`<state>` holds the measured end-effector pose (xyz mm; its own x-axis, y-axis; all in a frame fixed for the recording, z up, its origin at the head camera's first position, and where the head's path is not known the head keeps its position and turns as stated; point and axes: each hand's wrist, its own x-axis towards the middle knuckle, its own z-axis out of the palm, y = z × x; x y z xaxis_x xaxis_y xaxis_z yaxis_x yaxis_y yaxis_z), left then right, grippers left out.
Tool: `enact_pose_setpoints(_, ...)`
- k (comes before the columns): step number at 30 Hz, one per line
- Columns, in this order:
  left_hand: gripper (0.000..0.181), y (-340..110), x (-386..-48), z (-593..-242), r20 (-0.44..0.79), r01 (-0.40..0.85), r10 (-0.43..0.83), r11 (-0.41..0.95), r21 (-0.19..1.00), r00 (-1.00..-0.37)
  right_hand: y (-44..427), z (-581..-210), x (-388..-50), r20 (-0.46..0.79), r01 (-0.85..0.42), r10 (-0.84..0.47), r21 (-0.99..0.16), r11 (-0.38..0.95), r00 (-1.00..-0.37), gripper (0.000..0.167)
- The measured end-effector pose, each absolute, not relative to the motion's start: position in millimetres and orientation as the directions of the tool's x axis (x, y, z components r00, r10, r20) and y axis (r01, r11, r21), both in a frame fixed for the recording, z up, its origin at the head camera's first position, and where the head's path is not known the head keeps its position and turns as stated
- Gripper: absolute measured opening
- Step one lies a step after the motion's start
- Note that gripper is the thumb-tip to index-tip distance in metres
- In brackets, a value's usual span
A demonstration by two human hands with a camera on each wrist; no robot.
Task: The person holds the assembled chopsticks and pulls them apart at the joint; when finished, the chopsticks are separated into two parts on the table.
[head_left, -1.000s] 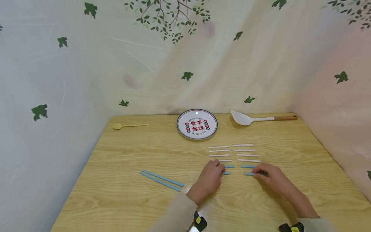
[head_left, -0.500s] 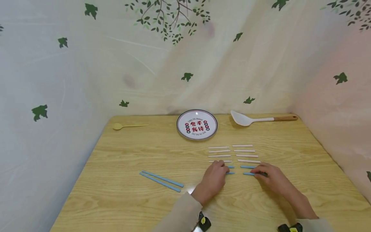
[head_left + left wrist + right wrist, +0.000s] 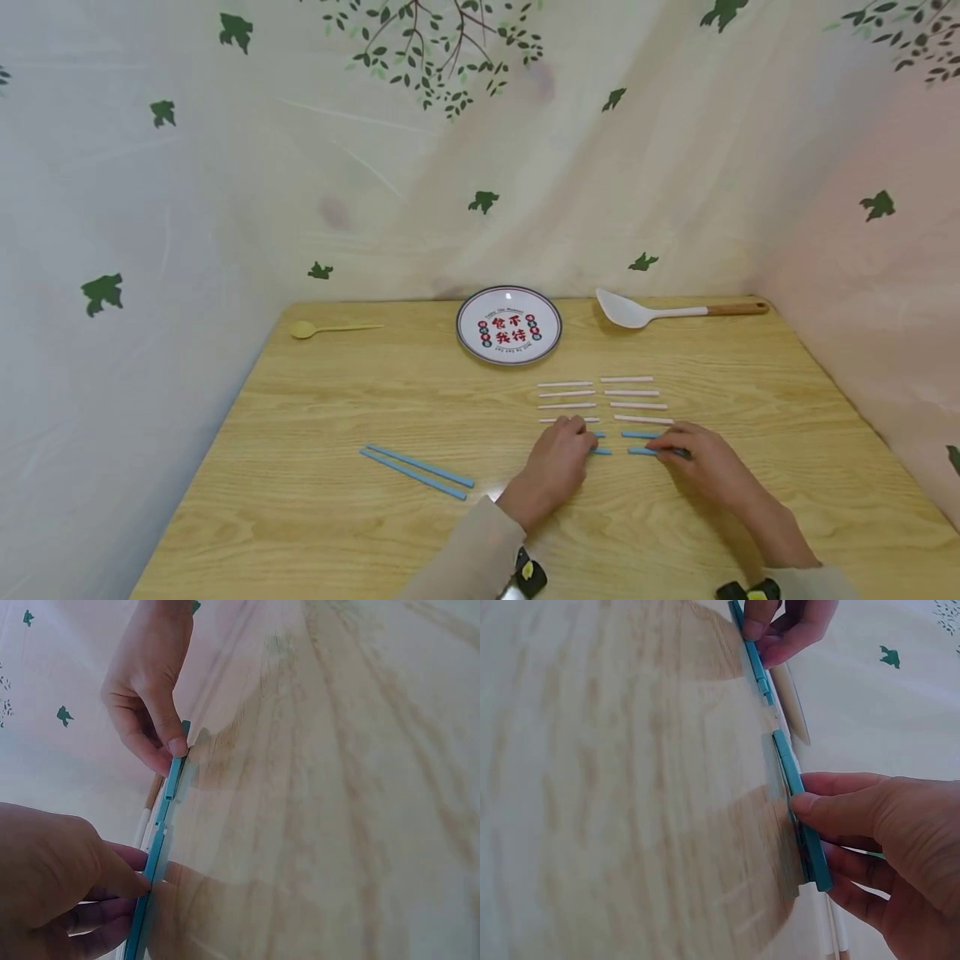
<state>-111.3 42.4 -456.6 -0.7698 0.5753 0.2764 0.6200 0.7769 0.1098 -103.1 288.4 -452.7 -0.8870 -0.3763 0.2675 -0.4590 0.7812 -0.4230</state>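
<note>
My left hand (image 3: 551, 471) pinches a short blue stick (image 3: 154, 859) between thumb and fingers, low over the wooden table. Opposite it, my right hand (image 3: 708, 462) pinches another short blue stick (image 3: 810, 847). The two sticks lie roughly in line, their inner ends a small gap apart in the head view. Just behind them is a second blue pair, a left stick (image 3: 600, 434) partly hidden by my hand and a right stick (image 3: 639, 434). Farther back, short white sticks (image 3: 567, 406) form a left column, and more white sticks (image 3: 637, 406) form a right one.
Two long blue chopsticks (image 3: 416, 472) lie to the left of my left hand. At the table's back are a yellow spoon (image 3: 303, 329), a round patterned plate (image 3: 509, 354) and a white spatula (image 3: 626, 312) with a wooden handle. A printed cloth (image 3: 405, 233) hangs around the table.
My left hand has slid to the right with its blue stick, and the right hand's stick has shifted slightly left. The gap between their inner ends has narrowed.
</note>
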Motion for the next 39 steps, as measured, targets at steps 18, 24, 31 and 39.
enact_pose_setpoints(18,0.012,-38,-111,-419,0.329,0.61,0.518,0.72,0.331,-0.79,272,-436,-102,0.276,-0.454,-0.37,-0.377,0.808,-0.887,0.022)
enact_pose_setpoints(24,0.012,-107,-119,-414,0.243,0.509,0.452,0.692,0.511,-0.858,238,-422,-107,0.249,-0.433,-0.355,-0.46,0.775,-0.901,0.026)
enact_pose_setpoints(31,0.02,-183,-125,-422,0.162,0.421,0.421,0.651,0.632,-0.893,184,-425,-115,0.308,-0.483,-0.371,-0.578,0.658,-0.876,0.031)
enact_pose_setpoints(39,0.023,-244,-124,-434,0.149,0.388,0.406,0.608,0.693,-0.902,123,-428,-112,0.289,-0.454,-0.374,-0.737,0.501,-0.881,0.032)
